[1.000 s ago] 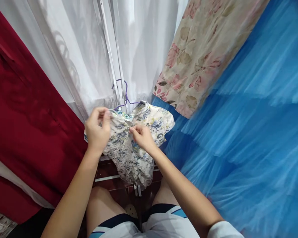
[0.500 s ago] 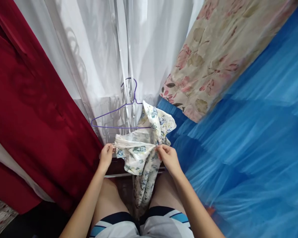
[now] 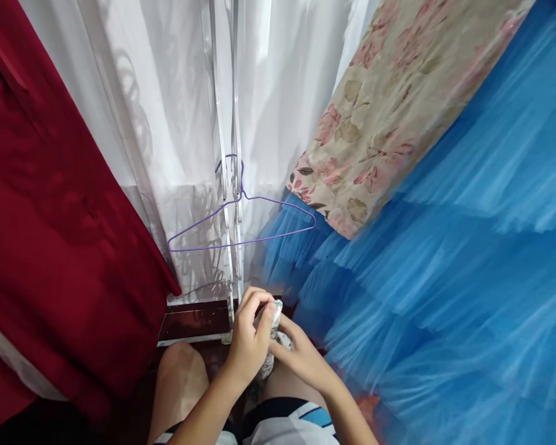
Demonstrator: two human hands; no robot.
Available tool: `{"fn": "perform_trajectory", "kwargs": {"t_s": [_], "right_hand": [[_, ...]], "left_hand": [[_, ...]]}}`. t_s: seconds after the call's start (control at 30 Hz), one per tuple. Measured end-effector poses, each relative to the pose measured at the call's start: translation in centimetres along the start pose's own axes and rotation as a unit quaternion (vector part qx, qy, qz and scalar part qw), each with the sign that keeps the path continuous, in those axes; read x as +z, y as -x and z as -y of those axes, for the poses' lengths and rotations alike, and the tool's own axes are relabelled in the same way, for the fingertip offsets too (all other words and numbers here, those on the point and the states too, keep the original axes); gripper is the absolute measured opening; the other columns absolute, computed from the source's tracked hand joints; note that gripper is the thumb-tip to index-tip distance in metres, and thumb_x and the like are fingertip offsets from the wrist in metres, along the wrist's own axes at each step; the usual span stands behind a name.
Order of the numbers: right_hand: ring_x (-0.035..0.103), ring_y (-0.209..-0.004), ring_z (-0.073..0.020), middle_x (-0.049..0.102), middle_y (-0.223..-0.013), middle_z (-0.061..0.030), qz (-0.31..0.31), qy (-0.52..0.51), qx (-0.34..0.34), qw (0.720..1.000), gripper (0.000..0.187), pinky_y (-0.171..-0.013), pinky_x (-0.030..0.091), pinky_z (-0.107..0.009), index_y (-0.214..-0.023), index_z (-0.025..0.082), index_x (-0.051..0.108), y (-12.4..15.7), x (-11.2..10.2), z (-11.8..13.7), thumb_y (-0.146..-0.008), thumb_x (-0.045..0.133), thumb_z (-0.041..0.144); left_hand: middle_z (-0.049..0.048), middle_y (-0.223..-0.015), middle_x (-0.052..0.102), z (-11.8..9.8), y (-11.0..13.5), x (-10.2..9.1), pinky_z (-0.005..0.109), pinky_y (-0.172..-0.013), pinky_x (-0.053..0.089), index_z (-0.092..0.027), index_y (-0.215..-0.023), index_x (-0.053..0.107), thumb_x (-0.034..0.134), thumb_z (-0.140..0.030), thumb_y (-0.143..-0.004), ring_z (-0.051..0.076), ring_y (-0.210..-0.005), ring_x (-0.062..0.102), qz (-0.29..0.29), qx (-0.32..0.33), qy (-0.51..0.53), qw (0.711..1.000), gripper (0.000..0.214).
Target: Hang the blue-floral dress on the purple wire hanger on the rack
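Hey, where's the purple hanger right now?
In the head view, the purple hanger is just left of centre, by the white poles, higher in the picture than the left hand and right hand.

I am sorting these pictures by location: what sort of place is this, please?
Probably a clothes-storage corner, perhaps a shop's: a purple hanger, layered blue tulle and a floral cloth show it.

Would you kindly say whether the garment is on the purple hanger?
Off: the whole hanger shows, and the left hand holds the garment.
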State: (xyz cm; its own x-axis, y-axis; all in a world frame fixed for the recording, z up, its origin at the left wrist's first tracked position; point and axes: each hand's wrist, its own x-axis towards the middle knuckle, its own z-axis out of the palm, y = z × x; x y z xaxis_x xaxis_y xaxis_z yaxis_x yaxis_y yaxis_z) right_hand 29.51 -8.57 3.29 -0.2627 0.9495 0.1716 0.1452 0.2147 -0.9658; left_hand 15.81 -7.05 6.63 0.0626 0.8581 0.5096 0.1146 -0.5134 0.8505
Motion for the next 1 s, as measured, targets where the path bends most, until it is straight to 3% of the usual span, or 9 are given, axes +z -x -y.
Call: {"fn": "perform_trajectory", "kwargs": {"t_s": [0.17, 0.27, 0.33, 0.4, 0.5, 0.63, 0.77, 0.9, 1.0], "right_hand": [[0.050, -0.069, -0.0155, 0.058, -0.074, -0.0004, 0.041, -0.177, 0.033, 0.983, 0.031, -0.067, 0.041, -0.027, -0.084, 0.017, 0.067, -0.7, 2.4, 2.9, -0.089, 0.062, 0.047], [0.047, -0.063, -0.0133, 0.056, -0.072, 0.0004, 0.049, -0.217, 0.063, 0.973, 0.032, -0.061, 0.038, -0.025, -0.084, 0.018, 0.066, -0.5, 1.6, 3.4, -0.088, 0.064, 0.050], [0.050, -0.062, -0.0141, 0.059, -0.071, -0.0004, 0.036, -0.217, 0.067, 0.973, 0.034, -0.061, 0.040, -0.026, -0.081, 0.018, 0.066, -0.4, 0.1, 4.1, -0.085, 0.066, 0.052], [0.055, -0.064, -0.0162, 0.062, -0.071, -0.0016, 0.028, -0.203, 0.065, 0.977, 0.034, -0.062, 0.042, -0.027, -0.081, 0.018, 0.067, -0.2, -1.7, 5.1, -0.084, 0.067, 0.052], [0.060, -0.066, -0.0193, 0.066, -0.073, -0.0037, 0.052, -0.142, 0.067, 0.986, 0.032, -0.062, 0.043, -0.029, -0.087, 0.018, 0.071, 0.0, -4.4, 6.3, -0.085, 0.067, 0.051], [0.059, -0.063, -0.0191, 0.069, -0.077, -0.0052, 0.045, -0.046, 0.060, 0.996, 0.032, -0.059, 0.042, -0.029, -0.088, 0.017, 0.070, -0.4, -7.1, 6.9, -0.085, 0.066, 0.049], [0.054, -0.061, -0.0160, 0.066, -0.074, -0.0025, 0.030, 0.000, 0.017, 0.999, 0.027, -0.057, 0.040, -0.027, -0.084, 0.018, 0.067, -1.9, -7.9, 7.2, -0.085, 0.066, 0.045], [0.051, -0.063, -0.0143, 0.064, -0.075, -0.0028, 0.027, 0.030, -0.047, 0.998, 0.025, -0.058, 0.037, -0.026, -0.087, 0.015, 0.067, -4.7, -6.9, 7.7, -0.088, 0.061, 0.040], [0.047, -0.059, -0.0119, 0.060, -0.071, -0.0001, 0.022, 0.030, -0.067, 0.997, 0.021, -0.055, 0.035, -0.025, -0.087, 0.014, 0.066, -7.0, -6.6, 7.5, -0.088, 0.060, 0.034]], "left_hand": [[0.0059, -0.094, 0.061, 0.6, 0.3, -3.0, 0.030, -0.085, 0.048, -0.022, -0.100, 0.061, 0.046, -0.045, -0.097, 0.019, -0.092, 0.058, 0.119, -0.132, 0.089, 0.980, 0.028], [0.0083, -0.105, 0.065, 2.7, 2.4, -5.1, 0.033, -0.091, 0.048, -0.021, -0.110, 0.063, 0.051, -0.055, -0.092, 0.022, -0.104, 0.060, 0.239, -0.233, 0.142, 0.932, 0.040], [0.0106, -0.112, 0.066, 4.5, 4.3, -6.2, 0.037, -0.093, 0.048, -0.019, -0.111, 0.064, 0.060, -0.058, -0.086, 0.026, -0.109, 0.060, 0.261, -0.272, 0.100, 0.921, 0.047], [0.0103, -0.104, 0.069, 6.1, 5.8, -7.3, 0.041, -0.093, 0.049, -0.018, -0.101, 0.068, 0.066, -0.057, -0.081, 0.027, -0.102, 0.063, 0.260, -0.266, 0.006, 0.928, 0.044], [0.0031, -0.070, 0.067, 7.9, 5.9, -10.1, 0.044, -0.104, 0.041, -0.020, -0.067, 0.068, 0.071, -0.049, -0.078, 0.023, -0.082, 0.065, 0.256, -0.123, -0.124, 0.951, 0.031], [0.0001, -0.062, 0.066, 9.3, 2.1, -16.5, 0.048, -0.109, 0.035, -0.025, -0.056, 0.067, 0.071, -0.044, -0.077, 0.019, -0.069, 0.063, 0.239, -0.017, -0.246, 0.939, 0.029], [0.0023, -0.096, 0.074, 9.2, -3.0, -22.6, 0.052, -0.117, 0.014, -0.031, -0.081, 0.076, 0.064, -0.041, -0.081, 0.024, -0.102, 0.063, 0.157, 0.025, -0.377, 0.912, 0.015], [0.0041, -0.112, 0.072, 7.6, -8.8, -26.0, 0.055, -0.116, 0.001, -0.032, -0.092, 0.077, 0.063, -0.041, -0.079, 0.030, -0.126, 0.050, 0.084, 0.053, -0.421, 0.902, 0.021], [0.0071, -0.119, 0.070, 6.1, -12.8, -27.0, 0.058, -0.115, 0.006, -0.027, -0.085, 0.076, 0.067, -0.043, -0.074, 0.034, -0.133, 0.042, 0.041, 0.056, -0.368, 0.927, 0.021]]}}
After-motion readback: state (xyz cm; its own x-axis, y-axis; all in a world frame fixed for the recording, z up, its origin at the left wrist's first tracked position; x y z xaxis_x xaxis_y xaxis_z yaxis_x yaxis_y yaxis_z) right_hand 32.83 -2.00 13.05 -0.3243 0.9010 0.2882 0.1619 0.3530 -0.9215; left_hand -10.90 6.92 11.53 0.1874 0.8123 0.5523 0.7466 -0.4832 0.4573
